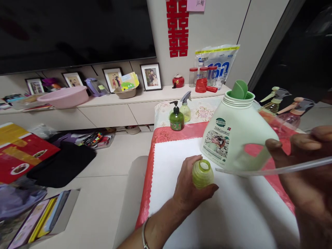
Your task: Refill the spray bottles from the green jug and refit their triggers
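My left hand (188,186) is wrapped round a small yellow-green translucent bottle (203,174) with an uncapped, open neck. The bottle is upright above the white sheet. At the right edge my right hand (306,173), blurred and partly out of frame, holds a thin clear plastic tube (249,172). The tube points left, its free end just right of the small bottle; its other end runs out of view. Behind it stands a big pale green jug (220,117) with a handle and a darker green spout in its open neck.
A green pump bottle (176,119) and a spray bottle (186,109) stand at the table's far left. Two more spray bottles (275,102) are at the right, behind the jug. A cabinet (109,116) bears picture frames, a pink basin (64,97) and jars.
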Motion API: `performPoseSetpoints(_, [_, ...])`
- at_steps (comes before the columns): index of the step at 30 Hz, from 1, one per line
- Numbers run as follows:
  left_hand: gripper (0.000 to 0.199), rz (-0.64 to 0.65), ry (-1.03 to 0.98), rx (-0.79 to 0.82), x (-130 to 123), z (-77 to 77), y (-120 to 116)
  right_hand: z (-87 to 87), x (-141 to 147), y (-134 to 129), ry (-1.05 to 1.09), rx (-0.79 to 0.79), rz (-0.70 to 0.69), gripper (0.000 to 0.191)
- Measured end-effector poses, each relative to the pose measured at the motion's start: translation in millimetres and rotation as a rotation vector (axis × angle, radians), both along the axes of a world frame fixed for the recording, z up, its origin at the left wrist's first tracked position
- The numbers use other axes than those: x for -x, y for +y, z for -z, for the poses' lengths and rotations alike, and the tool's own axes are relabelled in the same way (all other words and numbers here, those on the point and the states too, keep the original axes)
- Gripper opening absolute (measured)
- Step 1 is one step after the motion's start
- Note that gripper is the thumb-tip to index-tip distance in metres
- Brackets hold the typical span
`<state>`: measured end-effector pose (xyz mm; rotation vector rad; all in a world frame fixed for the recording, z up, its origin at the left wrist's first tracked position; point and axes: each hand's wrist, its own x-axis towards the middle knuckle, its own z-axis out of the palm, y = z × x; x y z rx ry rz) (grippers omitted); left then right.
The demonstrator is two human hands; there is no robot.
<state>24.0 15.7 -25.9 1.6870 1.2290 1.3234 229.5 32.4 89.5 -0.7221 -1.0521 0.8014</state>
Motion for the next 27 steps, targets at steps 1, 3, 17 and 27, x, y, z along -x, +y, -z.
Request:
performPoseSetpoints(1, [0.082, 0.0, 0.007, 0.005, 0, 0.2, 0, 0.1, -1, 0, 0.041, 0.005, -0.042, 0.03])
performPoseSetpoints(3, [0.086, 0.007, 0.02, 0.019, 2, -0.3, 0, 1.9, 4, -1, 0.138, 0.055, -0.17, 0.026])
performPoseSetpoints(17, [0.089, 0.224, 0.129, 0.089, 49, -53.0, -14, 46.2, 33, 7, -0.104, 0.184, -0.611, 0.043])
performPoseSetpoints(27, [0.028, 0.078, -0.186, 0.011, 37, -94.1, -36, 53.9, 35, 1, -0.326, 0.161, -0.667, 0.04])
